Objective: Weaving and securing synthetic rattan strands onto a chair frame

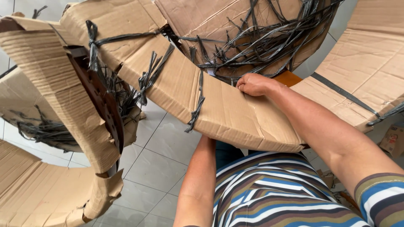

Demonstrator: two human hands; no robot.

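A large ring wrapped in brown corrugated cardboard [227, 111] lies across my lap, tied with black plastic straps [195, 110]. My right hand [254, 84] rests on the cardboard's upper inner edge, fingers curled over it next to a tangle of black straps [256, 44]. My left forearm [198, 176] reaches up under the cardboard; the left hand itself is hidden beneath it. At the left end the wrapping is torn, and a rusty brown metal disc [103, 103] shows through.
More cardboard-wrapped rings lie around: one at lower left [38, 189], one at far left [25, 109], one at right [366, 71]. The floor is pale grey tile [155, 164]. A small cardboard box [393, 141] sits at the right edge.
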